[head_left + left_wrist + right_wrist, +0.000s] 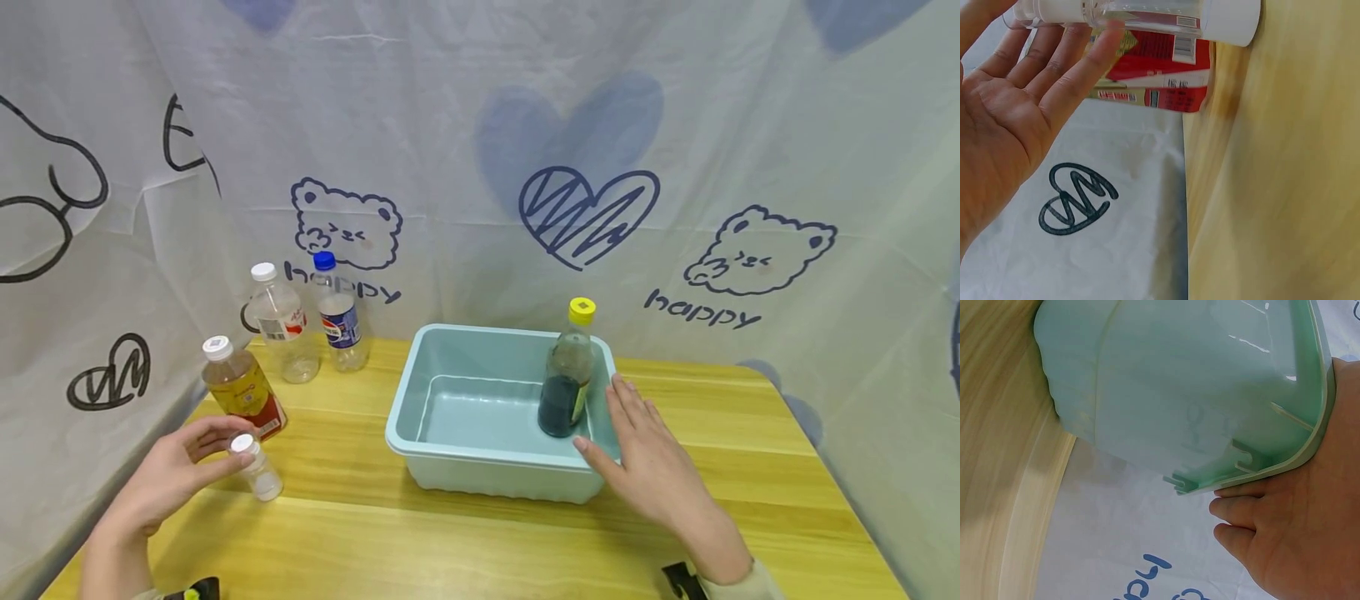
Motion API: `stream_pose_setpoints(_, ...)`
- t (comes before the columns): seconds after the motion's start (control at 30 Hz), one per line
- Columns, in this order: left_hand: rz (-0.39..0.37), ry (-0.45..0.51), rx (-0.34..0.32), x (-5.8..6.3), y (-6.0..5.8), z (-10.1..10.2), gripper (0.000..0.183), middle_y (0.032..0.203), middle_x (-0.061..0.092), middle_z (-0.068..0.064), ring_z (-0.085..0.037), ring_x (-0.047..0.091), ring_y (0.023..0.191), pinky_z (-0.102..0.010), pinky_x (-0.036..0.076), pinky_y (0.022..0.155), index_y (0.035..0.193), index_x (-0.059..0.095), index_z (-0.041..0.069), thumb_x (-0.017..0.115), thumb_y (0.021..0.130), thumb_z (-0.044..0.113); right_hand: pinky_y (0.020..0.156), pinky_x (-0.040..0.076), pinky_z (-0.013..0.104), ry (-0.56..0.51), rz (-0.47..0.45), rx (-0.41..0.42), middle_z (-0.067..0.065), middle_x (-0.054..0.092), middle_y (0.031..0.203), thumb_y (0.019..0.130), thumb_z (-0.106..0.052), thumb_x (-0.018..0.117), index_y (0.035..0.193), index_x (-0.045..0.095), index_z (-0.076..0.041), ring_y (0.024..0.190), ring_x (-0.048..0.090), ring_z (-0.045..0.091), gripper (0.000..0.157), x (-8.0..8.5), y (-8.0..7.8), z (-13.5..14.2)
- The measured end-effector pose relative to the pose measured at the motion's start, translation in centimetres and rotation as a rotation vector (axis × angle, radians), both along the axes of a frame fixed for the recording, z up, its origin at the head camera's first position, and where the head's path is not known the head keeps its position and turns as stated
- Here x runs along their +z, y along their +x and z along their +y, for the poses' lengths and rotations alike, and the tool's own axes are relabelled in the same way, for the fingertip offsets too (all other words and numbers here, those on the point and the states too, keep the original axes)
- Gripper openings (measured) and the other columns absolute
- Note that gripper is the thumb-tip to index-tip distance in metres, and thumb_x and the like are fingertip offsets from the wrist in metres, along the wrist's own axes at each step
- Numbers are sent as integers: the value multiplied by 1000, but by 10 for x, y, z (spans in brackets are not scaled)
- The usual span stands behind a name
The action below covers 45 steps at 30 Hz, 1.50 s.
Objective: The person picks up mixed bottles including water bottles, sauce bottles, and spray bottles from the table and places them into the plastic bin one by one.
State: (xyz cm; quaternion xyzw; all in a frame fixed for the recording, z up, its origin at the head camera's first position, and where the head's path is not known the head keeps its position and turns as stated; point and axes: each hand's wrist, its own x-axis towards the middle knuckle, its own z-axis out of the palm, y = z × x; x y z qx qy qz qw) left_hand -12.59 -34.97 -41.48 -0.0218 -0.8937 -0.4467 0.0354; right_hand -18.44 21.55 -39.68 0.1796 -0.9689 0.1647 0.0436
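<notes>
My left hand (176, 471) holds a small clear plastic bottle (262, 479) by its top, thumb and fingers on either side of the white cap. In the left wrist view the bottle (1147, 14) shows a white base close to the tabletop. At the front right corner of a light teal plastic bin (495, 482), my right hand (660, 475) rests on the rim. Its fingers lie straight along the right side, with the thumb over the front edge. Inside the bin's right end stands a bottle of dark liquid (564, 392) with a yellow cap.
Left on the wooden table (337, 550) stand a yellow-and-red labelled bottle (243, 387) with a white cap, a clear bottle (288, 333) with a white cap and a blue-labelled bottle (341, 325) with a blue cap. A printed curtain (450, 167) hangs behind and beside the table.
</notes>
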Motion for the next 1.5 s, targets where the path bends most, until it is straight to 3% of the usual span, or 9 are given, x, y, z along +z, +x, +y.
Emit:
stream_pose_setpoints(0.43,67,80,-70,5,-21,31,38,120,72,-2,-4,66,100,-22,58,79,129,64,0,76,97,17,127,17,58,-4,20,6,21,11,172,104,-67,42,161,24,7,157,17,42,95,-1,-1,0)
stream_pose_setpoints(0.6,74,101,-87,10,-30,44,38,121,71,-7,-4,67,103,-20,57,85,128,64,2,77,96,19,126,18,58,-4,31,3,21,11,172,104,-66,43,161,24,7,157,18,42,95,-2,0,0)
stream_pose_setpoints(0.9,84,128,-134,30,-48,66,38,128,67,-16,-6,66,107,-23,58,88,127,63,1,78,96,17,126,18,59,-3,28,2,20,11,172,104,-67,42,161,23,6,157,17,41,95,-3,-1,1)
stream_pose_setpoints(1.3,147,116,-214,64,-73,94,38,124,69,-13,-10,67,110,-22,58,90,124,65,2,81,93,14,126,18,58,-3,32,2,21,11,172,104,-66,42,161,24,7,157,17,42,94,-2,0,1)
stream_pose_setpoints(1.5,142,115,-241,80,-81,107,36,122,70,-11,-15,67,110,-23,58,90,122,66,4,82,92,16,126,18,58,-5,37,9,20,10,172,104,-67,42,161,24,6,157,16,41,94,-3,-1,1)
